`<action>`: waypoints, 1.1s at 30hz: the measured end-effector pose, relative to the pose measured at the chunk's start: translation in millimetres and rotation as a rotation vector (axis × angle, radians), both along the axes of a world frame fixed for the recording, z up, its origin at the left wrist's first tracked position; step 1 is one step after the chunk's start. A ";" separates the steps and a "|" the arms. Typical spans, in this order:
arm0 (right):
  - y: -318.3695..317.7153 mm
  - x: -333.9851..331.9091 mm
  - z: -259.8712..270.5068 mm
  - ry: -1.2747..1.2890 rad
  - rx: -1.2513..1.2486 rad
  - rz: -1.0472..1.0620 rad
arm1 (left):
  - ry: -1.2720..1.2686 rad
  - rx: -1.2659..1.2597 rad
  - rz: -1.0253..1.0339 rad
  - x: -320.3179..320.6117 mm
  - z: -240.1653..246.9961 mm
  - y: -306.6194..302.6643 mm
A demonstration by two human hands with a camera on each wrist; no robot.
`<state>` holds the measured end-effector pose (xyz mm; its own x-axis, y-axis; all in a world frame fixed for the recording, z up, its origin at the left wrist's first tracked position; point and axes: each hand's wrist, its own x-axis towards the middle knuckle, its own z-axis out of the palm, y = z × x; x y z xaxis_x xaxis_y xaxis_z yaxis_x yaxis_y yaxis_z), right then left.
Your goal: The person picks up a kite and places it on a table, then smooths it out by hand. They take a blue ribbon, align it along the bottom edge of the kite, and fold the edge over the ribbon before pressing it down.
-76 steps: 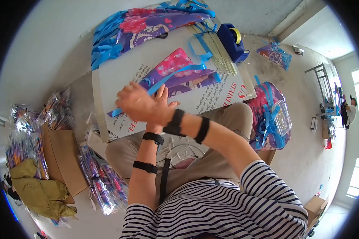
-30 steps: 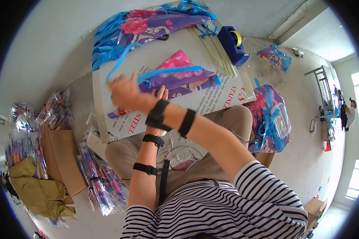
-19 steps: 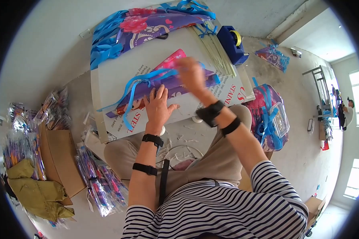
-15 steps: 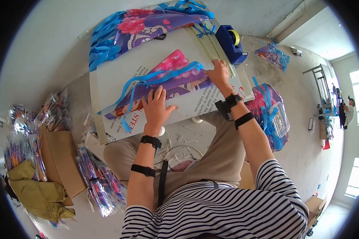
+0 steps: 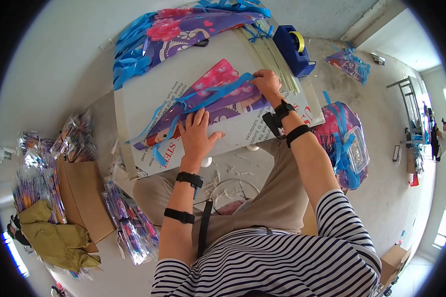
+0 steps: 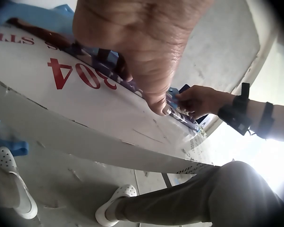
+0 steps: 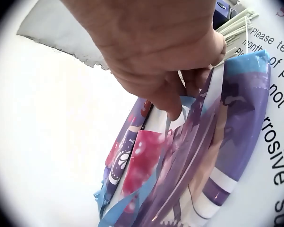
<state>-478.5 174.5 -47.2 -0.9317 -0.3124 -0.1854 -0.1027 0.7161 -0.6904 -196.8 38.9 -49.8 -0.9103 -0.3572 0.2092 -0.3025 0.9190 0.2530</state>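
A folded purple-and-pink printed plastic sheet lies slanting across a white board with red and black lettering. Long blue ribbons run along its top and trail off its left end. My left hand lies with spread fingers on the near edge of the sheet, thumb out to the right. At the far right end, my right hand has its fingers bent and pinches the blue ribbon by the sheet's edge. In the right wrist view, the fingertips are right at the ribbon, over the sheet's layered folds.
Blue-ribboned printed sheets are piled at the board's back. Thin pale sticks and a blue tape dispenser flank the right side. A ribboned bundle stands right of the board; a cardboard box and plastic-wrapped packs sit left.
The right hand was sweeping over the left end with the ribbons; it has crossed to the sheet's right end. Ribbons now lie along the sheet. The left hand stays on it.
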 end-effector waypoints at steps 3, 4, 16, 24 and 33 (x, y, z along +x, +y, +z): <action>-1.1 8.5 -4.3 0.092 -0.138 -0.026 | 0.010 -0.001 0.003 0.9 1.0 0.5; -1.7 11.9 -6.0 0.092 -0.135 -0.024 | 0.010 0.002 0.005 0.7 1.3 0.5; -8.2 61.7 -14.0 1.043 0.096 0.385 | -0.025 0.045 0.018 -0.6 6.8 1.8; -8.9 72.2 -13.8 1.051 0.031 0.447 | -0.008 0.034 0.016 -0.1 5.5 1.9; -11.0 87.3 -22.7 1.029 0.000 0.492 | 0.028 0.023 0.010 -0.4 5.1 2.1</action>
